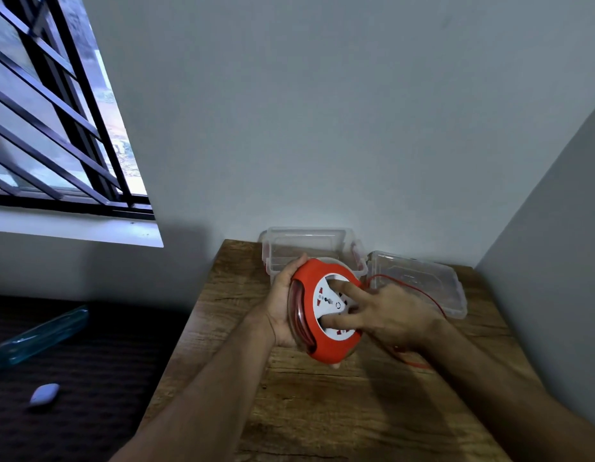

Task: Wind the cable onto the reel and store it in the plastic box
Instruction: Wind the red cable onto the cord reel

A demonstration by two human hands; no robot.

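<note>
Left hand (282,305): you cup the reel (324,311) from its left side, fingers curled behind the red rim, thumb side near the top edge. Judged from the pose, this hand is the anchor, keeping the body steady while the other turns the core.

Reel: held tilted above the wooden table (322,411), between your two hands, white socket face (329,303) turned up toward you. Coils of red cable show through its clear side wall, just right of your left palm.

Right hand (392,315): fingers spread, with two fingertips set into the recesses of the white face. It presses rather than grips, which looks like the cranking hold for winding.

Cable (419,288): a loose red length arcs out beyond your right hand and comes back under that wrist onto the table. Winding looks unfinished, since slack is out.

Plastic box (309,248): just beyond your left hand, against the wall, open-topped, nothing visible inside; placed near, probably for an easy drop-in.

Lid (419,281): beyond your right hand, lying off the box on the table, partly under the cable loop. Clear that loop before you close up.
</note>
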